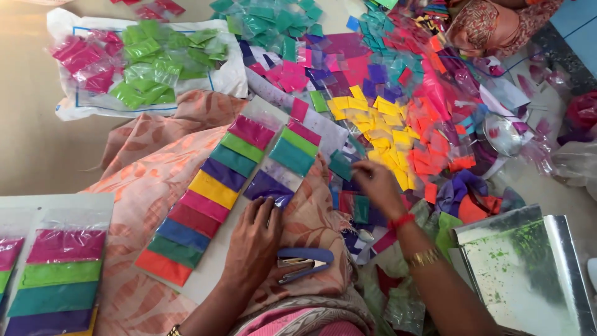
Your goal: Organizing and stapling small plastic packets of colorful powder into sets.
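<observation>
Head view: a small teal plastic packet of coloured powder [341, 165] is pinched at the fingertips of the right hand [375, 185], just beside a short row of pink, green, teal and purple packets [287, 155] laid on a white strip of card. A longer row of flat powder packets in pink, green, teal, purple, yellow, blue and red [208, 199] is laid along a second strip beside it. Both strips are rested on a peach leaf-printed cloth [152, 168] spread over the lap.

Beyond, a loose heap of yellow, orange, purple and pink packets [398, 124] is scattered over the pale floor, and green and pink packets are piled on a white plastic sack [143, 65]. A shiny metal tray dusted with green powder [528, 274] is seen at the right, and a finished packet strip [56, 280] at the lower left. A blue stapler [303, 262] is lodged in the cloth.

The left hand [255, 242] is laid palm down, fingers spread, its tips on the purple packet at the short row's near end; whether that packet is actually gripped cannot be told. The right wrist is ringed by a red bangle and a gold one.
</observation>
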